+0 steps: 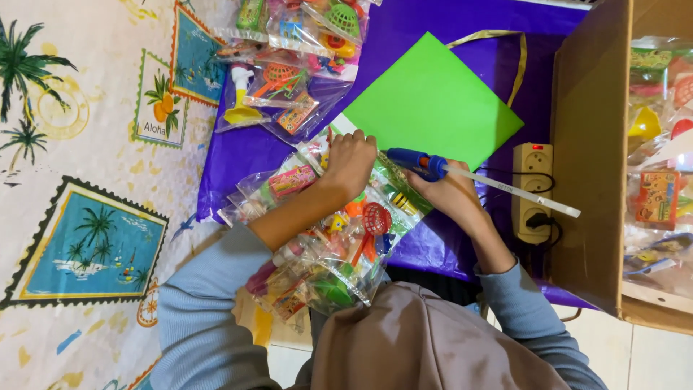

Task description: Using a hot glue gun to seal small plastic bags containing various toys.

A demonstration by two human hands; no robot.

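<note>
My right hand [451, 191] grips a blue hot glue gun [419, 162] with a long white glue stick [523, 193] jutting out to the right. Its nozzle points left at the edge of a clear plastic bag of small toys [339, 238]. My left hand [350, 162] is closed and presses down on the top of that bag, beside a green paper sheet [433, 101]. Both lie on a purple sheet [433, 245] spread over the floor.
More clear toy bags [289, 79] lie at the upper left. A cream power strip [533, 191] with a black plug sits to the right. A cardboard box [588, 159] holding more toy bags stands at the far right. A patterned mat [79, 180] covers the left.
</note>
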